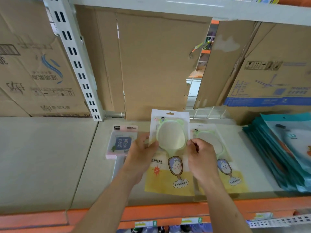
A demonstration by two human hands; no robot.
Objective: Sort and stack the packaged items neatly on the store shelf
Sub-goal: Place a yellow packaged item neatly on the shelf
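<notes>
A packaged green hand mirror [170, 137] in a white and yellow pouch is held above the shelf [50, 157]. My left hand [139, 157] grips its left edge, thumb on the front. My right hand [202, 158] pinches its right edge. A second identical mirror pack [225, 167] lies flat on the shelf just to the right, partly hidden by my right hand. A pink packaged item [121, 142] lies to the left, behind my left hand.
A stack of several teal pouches [282, 153] leans at the right end of the shelf. Cardboard boxes [151, 64] line the back. A white slotted upright [75, 61] stands at the left. The orange shelf edge [168, 214] runs along the front.
</notes>
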